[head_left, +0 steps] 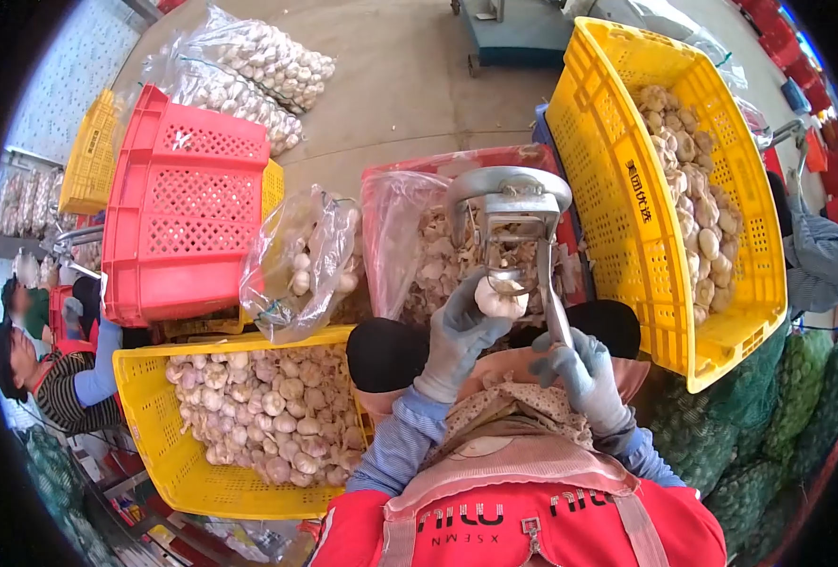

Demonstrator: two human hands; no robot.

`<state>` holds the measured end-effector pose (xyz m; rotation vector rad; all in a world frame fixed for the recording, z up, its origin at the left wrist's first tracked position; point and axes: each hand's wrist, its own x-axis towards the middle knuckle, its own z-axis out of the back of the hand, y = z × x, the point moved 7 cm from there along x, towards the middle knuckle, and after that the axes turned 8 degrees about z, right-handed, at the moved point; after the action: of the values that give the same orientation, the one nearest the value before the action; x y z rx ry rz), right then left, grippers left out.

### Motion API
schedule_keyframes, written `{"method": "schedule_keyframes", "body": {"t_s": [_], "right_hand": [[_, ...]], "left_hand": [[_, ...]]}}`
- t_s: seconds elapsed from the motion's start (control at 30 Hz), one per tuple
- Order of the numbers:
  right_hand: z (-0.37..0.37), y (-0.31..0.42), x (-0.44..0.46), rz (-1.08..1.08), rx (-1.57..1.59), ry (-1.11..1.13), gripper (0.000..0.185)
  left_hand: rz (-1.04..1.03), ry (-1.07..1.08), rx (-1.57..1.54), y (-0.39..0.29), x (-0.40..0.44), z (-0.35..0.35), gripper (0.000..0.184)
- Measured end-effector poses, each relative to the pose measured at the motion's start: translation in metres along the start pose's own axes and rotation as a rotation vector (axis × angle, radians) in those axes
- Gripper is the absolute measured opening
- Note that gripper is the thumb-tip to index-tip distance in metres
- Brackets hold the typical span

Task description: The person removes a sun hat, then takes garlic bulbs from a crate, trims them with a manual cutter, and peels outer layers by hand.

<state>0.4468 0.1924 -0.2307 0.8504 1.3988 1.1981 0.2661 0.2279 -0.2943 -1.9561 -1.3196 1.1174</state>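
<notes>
My left hand, in a grey-white glove, holds a white garlic bulb between its fingers. The bulb is up against the lower end of a metal hand-lever cutter, which has a round top and an open frame. My right hand, gloved the same way, is closed around the low end of the cutter's metal lever. Behind the cutter, a red crate partly lined with clear plastic contains garlic scraps and skins.
A yellow crate of garlic bulbs is on my left. At right stands a tilted yellow crate of browner bulbs. A red crate and a plastic bag of bulbs are ahead left. Another person is at far left.
</notes>
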Motion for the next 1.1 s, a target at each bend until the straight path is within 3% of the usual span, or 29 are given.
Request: {"method": "schedule_keyframes", "body": {"t_s": [0.2,0.27,0.37,0.4,0.47,0.5,0.6,0.67,0.7,0.8,0.87,0.93,0.97,1.0,1.07,1.1], "right_hand": [[0.000,0.003,-0.009,-0.137,0.129,0.002,0.035],[-0.007,-0.015,0.004,-0.005,0.164,0.064,0.035],[-0.002,-0.042,0.031,0.300,-0.055,0.027,0.025],[0.000,-0.050,0.044,0.405,-0.153,-0.008,0.023],[0.006,-0.072,0.061,0.588,-0.368,-0.116,0.022],[0.006,-0.081,0.062,0.461,-0.361,-0.078,0.027],[0.007,-0.070,0.054,0.453,-0.284,-0.093,0.031],[0.002,-0.063,0.050,0.495,-0.121,-0.032,0.036],[0.005,-0.082,0.052,0.481,-0.234,-0.098,0.039],[0.008,-0.062,0.038,0.547,-0.438,-0.134,0.045],[0.014,-0.051,0.030,0.319,-0.514,-0.101,0.053],[0.017,-0.030,0.017,0.282,-0.581,-0.088,0.052],[0.018,-0.027,0.008,0.291,-0.603,-0.090,0.050],[0.019,-0.028,0.006,0.276,-0.543,-0.043,0.044],[0.008,-0.039,-0.006,0.255,0.193,0.130,0.033],[0.007,-0.018,-0.019,0.019,0.279,0.144,0.028]], "left_hand": [[0.078,0.065,-0.229,0.013,-0.001,0.001,0.066],[0.089,0.042,-0.239,0.018,0.005,0.004,0.064],[0.066,0.025,-0.243,0.023,0.014,0.008,0.057],[-0.025,0.024,-0.126,0.028,0.017,0.015,0.057],[0.094,0.131,-0.316,0.022,0.019,0.006,0.053],[0.097,0.139,-0.301,0.020,0.015,0.005,0.053],[0.118,0.242,-0.348,0.022,0.012,-0.005,0.056],[0.105,0.098,-0.307,0.042,0.000,0.000,0.051],[0.160,0.103,-0.321,0.028,-0.011,-0.024,0.044],[0.244,0.109,-0.362,0.067,-0.011,0.004,0.025],[0.013,0.140,-0.351,0.047,-0.017,-0.011,0.008],[0.266,-0.161,-0.496,0.044,-0.037,-0.012,0.012],[0.256,-0.136,-0.512,0.069,-0.016,0.024,0.021],[0.284,-0.189,-0.516,0.068,-0.020,0.018,0.027],[0.267,-0.227,-0.492,0.050,-0.034,0.006,0.030],[0.215,-0.028,-0.555,0.062,-0.022,0.027,0.028]]}}
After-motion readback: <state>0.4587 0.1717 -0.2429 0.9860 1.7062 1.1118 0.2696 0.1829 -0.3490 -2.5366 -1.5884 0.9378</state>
